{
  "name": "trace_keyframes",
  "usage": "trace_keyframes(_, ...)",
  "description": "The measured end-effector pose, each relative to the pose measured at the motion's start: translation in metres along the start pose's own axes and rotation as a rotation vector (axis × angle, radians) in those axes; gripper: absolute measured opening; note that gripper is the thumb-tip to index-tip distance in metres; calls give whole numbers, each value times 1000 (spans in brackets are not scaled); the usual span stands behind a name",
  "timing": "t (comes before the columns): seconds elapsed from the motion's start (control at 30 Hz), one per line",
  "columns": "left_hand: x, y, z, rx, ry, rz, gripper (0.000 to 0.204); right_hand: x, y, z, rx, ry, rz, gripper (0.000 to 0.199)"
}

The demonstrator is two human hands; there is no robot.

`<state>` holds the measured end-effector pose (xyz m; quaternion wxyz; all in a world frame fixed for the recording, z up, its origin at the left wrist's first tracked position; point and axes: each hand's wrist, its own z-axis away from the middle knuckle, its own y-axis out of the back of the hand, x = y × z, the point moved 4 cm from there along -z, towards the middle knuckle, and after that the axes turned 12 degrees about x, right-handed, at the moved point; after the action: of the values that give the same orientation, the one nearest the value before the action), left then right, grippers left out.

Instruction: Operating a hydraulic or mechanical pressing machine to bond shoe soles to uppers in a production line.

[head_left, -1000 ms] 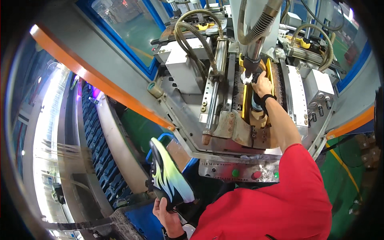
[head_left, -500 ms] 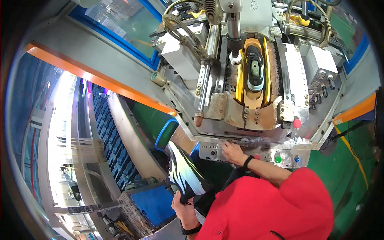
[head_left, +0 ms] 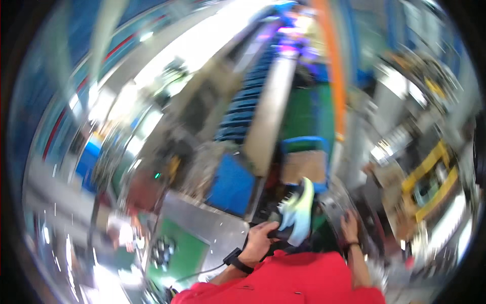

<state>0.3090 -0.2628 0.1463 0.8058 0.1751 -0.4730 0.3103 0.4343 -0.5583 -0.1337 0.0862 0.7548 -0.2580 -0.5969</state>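
The whole picture is smeared by motion. My left hand (head_left: 260, 240) is closed on a sneaker (head_left: 299, 213) with a pale yellow-green and light blue upper, gripping it at its dark end. A black band circles the left wrist. My right hand (head_left: 349, 228) lies at the control panel (head_left: 334, 207) on the machine's front edge. Its fingers look stretched out, with nothing seen in them. In the machine at the right, a second shoe (head_left: 428, 192) sits blurred between yellow side pieces (head_left: 443, 152).
A blue-framed stool (head_left: 304, 167) with a brown seat stands beyond the sneaker. Left of it are a blue panel (head_left: 230, 185) and a conveyor with dark blue ridges (head_left: 248, 101). A metal table (head_left: 223, 233) lies at my left. An orange beam (head_left: 331, 76) runs along the machine frame.
My view has swung left, so the machine now sits at the right edge. The left hand keeps hold of the sneaker, and the right hand stays at the panel.
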Motion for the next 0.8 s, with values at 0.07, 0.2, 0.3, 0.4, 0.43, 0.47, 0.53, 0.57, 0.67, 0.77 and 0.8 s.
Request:
trace_keyframes(0.07, -19, 28, -9, 16, 172, 236, 21, -26, 5, -18, -164, -161, -45, 30)
trace_keyframes(0.2, -45, 97, -2, 269, 275, 367, 21, -33, -10, -52, -184, -60, -66, 24)
trace_keyframes(0.3, -80, 165, -12, 453, 351, 534, 23, -154, -23, -99, -161, 61, -59, 16)
trace_keyframes(0.4, -91, 231, -23, 632, 279, 553, 21, -283, -52, -147, -146, 349, -256, 16)
trace_keyframes(0.43, -95, 253, -30, 672, 273, 578, 21, -335, -63, -154, -135, 487, -299, 17)
trace_keyframes(0.47, -93, 275, -33, 740, 253, 591, 22, -387, -82, -159, -121, 623, -349, 19)
trace_keyframes(0.53, -106, 328, -52, 849, 160, 678, 20, -490, -125, -155, -226, 689, -432, 21)
trace_keyframes(0.57, -122, 359, -65, 926, 101, 727, 19, -548, -146, -144, -263, 783, -386, 23)
trace_keyframes(0.67, -121, 444, -87, 1068, -1, 734, 15, -684, -227, -118, -303, 1107, -260, 26)
trace_keyframes(0.77, -127, 533, -132, 1259, -124, 762, 12, -799, -325, -101, -305, 1285, -206, 35)
trace_keyframes(0.8, -125, 561, -146, 1286, -87, 710, 15, -830, -363, -107, -324, 1332, -151, 40)
